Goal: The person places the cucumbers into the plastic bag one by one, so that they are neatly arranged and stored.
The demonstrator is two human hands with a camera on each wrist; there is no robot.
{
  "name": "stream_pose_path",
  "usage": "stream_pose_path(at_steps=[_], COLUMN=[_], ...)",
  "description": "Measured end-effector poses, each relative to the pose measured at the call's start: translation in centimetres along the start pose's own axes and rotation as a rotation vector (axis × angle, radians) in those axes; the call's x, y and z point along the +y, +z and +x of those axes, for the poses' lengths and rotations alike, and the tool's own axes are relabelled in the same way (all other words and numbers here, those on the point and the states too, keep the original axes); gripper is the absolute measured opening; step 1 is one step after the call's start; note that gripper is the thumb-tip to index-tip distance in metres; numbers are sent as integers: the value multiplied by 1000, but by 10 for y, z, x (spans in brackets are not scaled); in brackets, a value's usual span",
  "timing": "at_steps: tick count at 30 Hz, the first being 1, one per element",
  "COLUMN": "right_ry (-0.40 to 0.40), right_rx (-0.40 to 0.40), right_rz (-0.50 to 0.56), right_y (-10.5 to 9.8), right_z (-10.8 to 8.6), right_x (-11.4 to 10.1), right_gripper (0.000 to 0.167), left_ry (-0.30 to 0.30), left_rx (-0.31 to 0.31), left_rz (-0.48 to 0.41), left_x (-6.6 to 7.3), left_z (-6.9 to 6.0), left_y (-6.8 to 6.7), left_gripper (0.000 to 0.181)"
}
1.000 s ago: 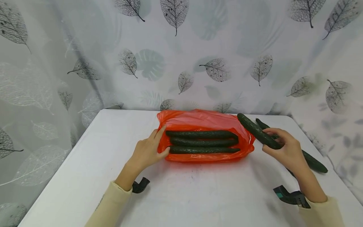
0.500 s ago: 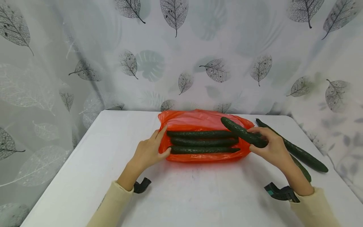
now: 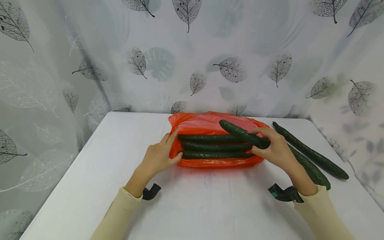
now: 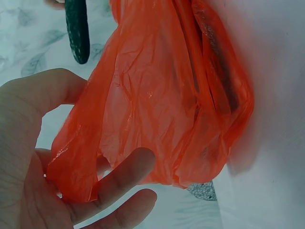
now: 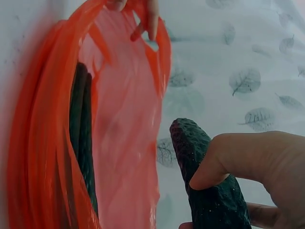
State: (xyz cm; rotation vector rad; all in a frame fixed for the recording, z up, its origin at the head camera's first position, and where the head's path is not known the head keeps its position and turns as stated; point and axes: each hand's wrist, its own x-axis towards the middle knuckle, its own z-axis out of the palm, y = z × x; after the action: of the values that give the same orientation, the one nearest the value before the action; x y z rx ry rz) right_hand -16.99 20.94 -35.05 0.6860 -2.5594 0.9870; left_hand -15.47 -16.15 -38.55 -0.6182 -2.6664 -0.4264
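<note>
My right hand (image 3: 277, 150) grips a dark green cucumber (image 3: 235, 130) near its right end, held tilted above a red plastic bag (image 3: 222, 164). The thumb lies along the cucumber (image 5: 188, 143) in the right wrist view, with other fingers partly hidden behind it. Inside the bag's mouth, 3 cucumbers (image 3: 216, 147) lie side by side, lengthwise. At the bag's left end, my left hand (image 3: 157, 158) holds the plastic edge, thumb and fingers spread across the mouth. The left wrist view shows the red plastic (image 4: 76, 167) between that hand's thumb and fingers.
Two more cucumbers lie slantwise on the right of the white table (image 3: 204, 206): the outer cucumber (image 3: 318, 158) and a nearer cucumber (image 3: 313, 173), partly behind my right forearm. A leaf-printed curtain (image 3: 192, 50) hangs behind the table and along its sides.
My right hand has carried the cucumber leftward from the table's right side to above the bag. The left hand stays at the bag's left end.
</note>
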Motion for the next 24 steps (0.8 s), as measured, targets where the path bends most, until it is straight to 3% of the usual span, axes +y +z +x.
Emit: stream_pose_path(at_steps=[11,24], right_ry=[16,-93], right_rx=[-101,-151], right_rz=[74,79], right_y=[17,40], right_z=[16,32], right_x=[-8,-12], right_gripper=[44,41], left_ry=[-4,1], left_rx=[1,13], left_rz=[3,10], left_x=[-1,-3], left_z=[1,1], left_y=[-1,-1], left_gripper=[74,75])
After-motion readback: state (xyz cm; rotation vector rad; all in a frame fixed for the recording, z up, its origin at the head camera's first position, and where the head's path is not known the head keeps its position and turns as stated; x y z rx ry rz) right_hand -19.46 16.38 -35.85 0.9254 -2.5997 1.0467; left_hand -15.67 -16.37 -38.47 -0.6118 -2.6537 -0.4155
